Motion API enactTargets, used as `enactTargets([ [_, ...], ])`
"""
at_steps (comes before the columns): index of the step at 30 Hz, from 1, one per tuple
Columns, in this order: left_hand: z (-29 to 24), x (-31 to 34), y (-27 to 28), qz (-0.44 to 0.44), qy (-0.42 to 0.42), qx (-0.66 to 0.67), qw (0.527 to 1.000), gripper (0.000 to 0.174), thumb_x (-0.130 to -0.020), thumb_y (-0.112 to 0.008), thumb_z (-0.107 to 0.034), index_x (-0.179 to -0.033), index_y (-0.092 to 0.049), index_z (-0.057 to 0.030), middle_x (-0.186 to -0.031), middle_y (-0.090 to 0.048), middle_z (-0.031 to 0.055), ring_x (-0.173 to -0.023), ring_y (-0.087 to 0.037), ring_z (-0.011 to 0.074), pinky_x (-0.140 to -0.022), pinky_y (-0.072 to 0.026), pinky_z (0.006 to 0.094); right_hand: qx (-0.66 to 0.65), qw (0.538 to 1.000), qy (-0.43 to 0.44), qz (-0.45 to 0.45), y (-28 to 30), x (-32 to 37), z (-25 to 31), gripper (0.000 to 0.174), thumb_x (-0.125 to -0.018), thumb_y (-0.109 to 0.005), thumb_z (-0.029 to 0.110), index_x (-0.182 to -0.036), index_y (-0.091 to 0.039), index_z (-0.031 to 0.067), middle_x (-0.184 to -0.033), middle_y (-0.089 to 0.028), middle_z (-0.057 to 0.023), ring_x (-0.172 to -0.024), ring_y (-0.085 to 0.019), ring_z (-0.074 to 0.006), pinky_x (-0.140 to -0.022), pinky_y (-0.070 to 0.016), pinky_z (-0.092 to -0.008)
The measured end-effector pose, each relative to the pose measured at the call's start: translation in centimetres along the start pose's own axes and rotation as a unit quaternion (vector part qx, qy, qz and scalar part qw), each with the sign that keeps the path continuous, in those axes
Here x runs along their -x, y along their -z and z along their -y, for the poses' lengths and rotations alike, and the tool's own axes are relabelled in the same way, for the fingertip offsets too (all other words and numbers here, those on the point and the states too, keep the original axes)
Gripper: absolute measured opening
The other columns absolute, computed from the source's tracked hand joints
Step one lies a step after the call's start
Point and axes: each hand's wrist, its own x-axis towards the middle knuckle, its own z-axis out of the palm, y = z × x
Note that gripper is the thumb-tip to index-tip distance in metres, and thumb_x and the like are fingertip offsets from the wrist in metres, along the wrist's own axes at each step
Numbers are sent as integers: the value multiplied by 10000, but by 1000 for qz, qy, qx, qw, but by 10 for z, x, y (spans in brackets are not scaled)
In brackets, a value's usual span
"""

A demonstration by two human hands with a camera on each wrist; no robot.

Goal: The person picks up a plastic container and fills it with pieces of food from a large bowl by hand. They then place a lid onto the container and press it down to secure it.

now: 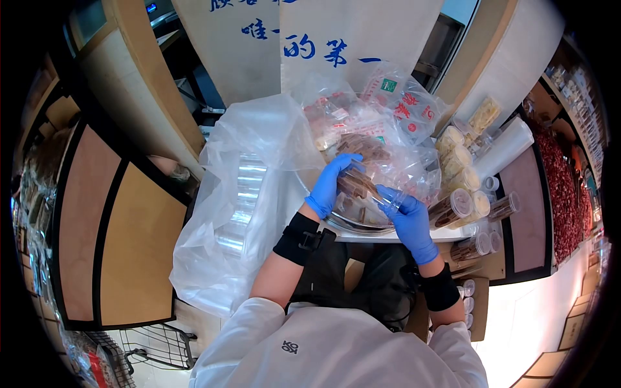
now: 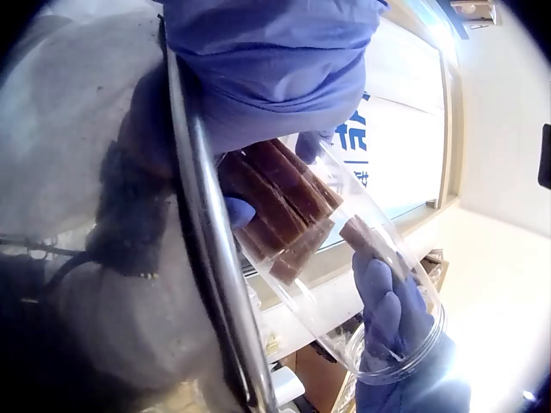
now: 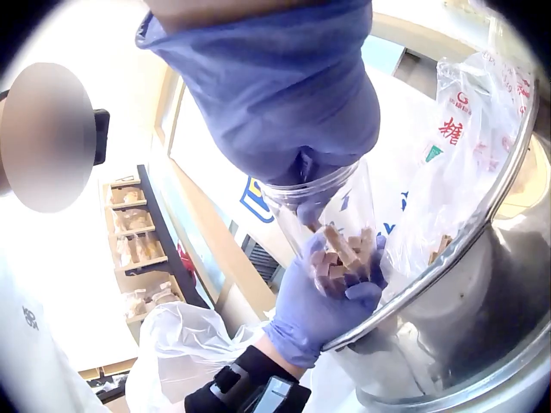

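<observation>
The gloved left hand (image 1: 331, 185) grips a clear jar (image 3: 360, 202) around its base end, with several brown strips (image 2: 280, 194) packed inside. The jar lies tilted over a metal bowl (image 3: 430, 297), its mouth toward the right hand (image 1: 411, 225). Fingers of the right hand (image 2: 383, 301) reach through the mouth and pinch one brown strip (image 2: 366, 237) nearer the opening than the rest. In the right wrist view, the left hand (image 3: 314, 310) cups the jar from below, and the right hand (image 3: 288, 103) covers part of its rim.
Clear plastic bags with red print (image 1: 407, 107) fill the back of the bowl. Filled jars (image 1: 460, 202) stand on the right side of the table. A large translucent bag of clear containers (image 1: 249, 194) lies at the left. Below right is a box of jars (image 1: 469, 304).
</observation>
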Motion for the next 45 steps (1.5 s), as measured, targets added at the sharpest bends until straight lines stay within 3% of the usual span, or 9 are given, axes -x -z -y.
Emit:
enactTargets([
  [4, 1, -1, 0, -1, -3, -8, 1000, 389, -925, -456, -368, -1165, -612, -104, -1046, -634, 64, -962, -592, 174, -861, -465, 309, 48, 996, 50, 60, 4, -4, 10, 356, -926, -553, 68, -1277, -542, 8, -1267, -584, -124, -1150, -552, -184, -991, -416, -311],
  [6, 5, -2, 2, -2, -18, -27, 999, 387, -925, -457, -370, -1160, -615, -106, -1043, -634, 60, -962, -591, 171, -864, -463, 306, 52, 984, 57, 163, 8, -5, 19, 415, -937, -528, 67, -1344, -468, 12, -1382, -484, -129, -1266, -459, -203, -1056, -345, -321],
  [9, 7, -4, 3, 0, -24, -46, 999, 385, -925, -460, -371, -1155, -620, -107, -1038, -634, 57, -962, -589, 169, -867, -461, 304, 66, 970, 91, 214, 14, -6, 10, 435, -943, -505, 59, -1370, -432, 9, -1445, -410, -122, -1332, -379, -211, -1089, -295, -327],
  [13, 4, -2, 1, -9, 20, -26, 999, 385, -922, -462, -364, -1161, -619, -107, -1034, -634, 59, -970, -590, 172, -879, -460, 309, -10, 983, 33, 179, 8, -3, 8, 412, -937, -504, 46, -1348, -474, 32, -1425, -430, -119, -1316, -400, -222, -1079, -313, -332],
  [15, 3, -1, 1, -11, 22, -22, 999, 385, -921, -461, -360, -1161, -618, -104, -1034, -634, 60, -973, -591, 174, -882, -461, 311, 73, 981, 77, 162, 7, -3, 7, 395, -928, -511, 45, -1322, -521, 75, -1386, -457, -135, -1287, -427, -245, -1064, -331, -336],
  [19, 5, -2, 2, -7, 8, -12, 1000, 386, -919, -461, -346, -1159, -616, -85, -1034, -633, 62, -989, -588, 178, -899, -456, 312, 84, 981, 55, 166, 9, -2, 11, 373, -922, -514, 54, -1287, -565, 110, -1364, -461, -144, -1262, -441, -276, -1056, -339, -344],
  [27, 2, 0, -1, 32, -27, -45, 998, 384, -917, -461, -315, -1164, -605, -58, -1031, -634, 85, -1008, -576, 176, -929, -438, 311, 264, 921, 168, 234, 15, -1, -12, 479, -945, -451, 81, -1417, -408, 145, -1421, -359, -227, -1338, -337, -362, -1099, -264, -427],
  [37, 1, 1, -2, 36, -12, -38, 999, 395, -921, -450, -332, -1168, -605, -65, -1050, -640, 86, -999, -576, 174, -928, -434, 310, 256, 920, 190, 230, 17, 2, 2, 486, -948, -450, 93, -1429, -386, 132, -1433, -332, -217, -1336, -328, -374, -1097, -262, -449],
  [45, 8, -4, 3, 16, -11, -48, 999, 375, -921, -459, -332, -1158, -615, -87, -1069, -631, 56, -1003, -554, 154, -899, -437, 299, 102, 978, 73, 166, 15, -1, -2, 436, -926, -521, 70, -1360, -484, 97, -1471, -323, -158, -1323, -381, -275, -1076, -319, -369],
])
